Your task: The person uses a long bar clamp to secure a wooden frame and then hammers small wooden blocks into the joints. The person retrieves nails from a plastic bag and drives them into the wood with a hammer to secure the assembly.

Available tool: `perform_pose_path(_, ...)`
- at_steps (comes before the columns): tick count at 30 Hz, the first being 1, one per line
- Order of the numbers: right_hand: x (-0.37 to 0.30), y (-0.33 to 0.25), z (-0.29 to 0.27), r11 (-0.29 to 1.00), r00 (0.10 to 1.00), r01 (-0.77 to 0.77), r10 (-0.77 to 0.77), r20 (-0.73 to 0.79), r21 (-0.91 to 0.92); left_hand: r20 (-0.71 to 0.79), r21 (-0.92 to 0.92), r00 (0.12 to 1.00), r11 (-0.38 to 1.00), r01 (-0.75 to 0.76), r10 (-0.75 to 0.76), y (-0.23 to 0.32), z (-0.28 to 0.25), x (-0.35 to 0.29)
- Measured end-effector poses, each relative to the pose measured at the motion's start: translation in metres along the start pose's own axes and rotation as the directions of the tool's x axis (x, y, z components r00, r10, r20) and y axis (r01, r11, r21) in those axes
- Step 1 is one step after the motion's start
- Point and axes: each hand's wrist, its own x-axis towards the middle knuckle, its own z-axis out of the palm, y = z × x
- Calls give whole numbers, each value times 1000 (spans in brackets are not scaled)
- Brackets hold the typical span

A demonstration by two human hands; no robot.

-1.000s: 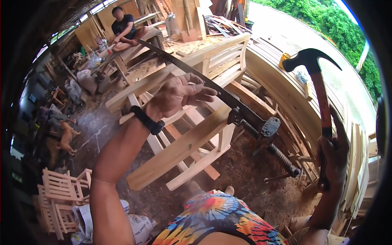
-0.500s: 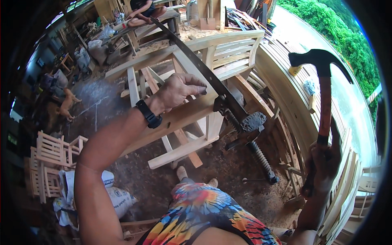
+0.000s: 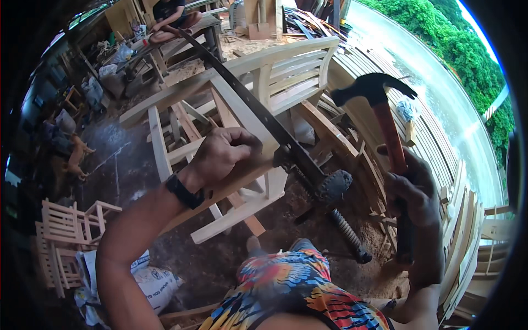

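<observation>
My right hand [image 3: 412, 190] is wrapped round the handle of a claw hammer [image 3: 391, 137], held up at the right with its dark head on top. My left hand [image 3: 225, 154], with a dark wristband, is closed in a pinch at the rail of a pale wooden furniture frame [image 3: 220, 223]. Whatever sits between those fingertips is too small or hidden to make out. A long dark metal bar clamp [image 3: 247, 99] lies across the frame, just right of my left hand. Its threaded screw [image 3: 348, 235] points toward me.
A slatted wooden section [image 3: 297, 74] rises behind the frame. Long boards [image 3: 462, 247] are stacked at the right. White sacks [image 3: 157, 286] and small slatted chairs [image 3: 69, 225] stand at the left. A dog [image 3: 77, 157] is on the floor; another person [image 3: 170, 19] sits at the back.
The hammer and my right hand have moved left, and the hammer now leans more to the left. My left hand stays pinched at the rail. The whole view has shifted slightly.
</observation>
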Motion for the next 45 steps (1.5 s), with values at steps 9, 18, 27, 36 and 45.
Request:
perform_pose_path(9, 62, 51, -60, 998, 931, 43, -56, 362, 46, -269, 169, 961, 986, -16, 62, 3, 20, -26)
perform_pose_path(18, 72, 88, -152, 946, 764, -274, 106, 636, 173, -727, 391, 648, 913, 117, 228, -9, 66, -42)
perform_pose_path(27, 112, 88, -182, 962, 768, -182, 11, 640, 202, -750, 542, 550, 817, 195, 367, -24, 80, -14)
perform_pose_path(36, 196, 69, -162, 982, 720, -158, 44, 693, 101, -773, 566, 515, 768, 298, 370, -13, 85, -3)
perform_pose_path(45, 283, 72, -76, 942, 576, 69, -306, 758, 328, -876, 183, 481, 941, 286, 24, 33, 107, -28)
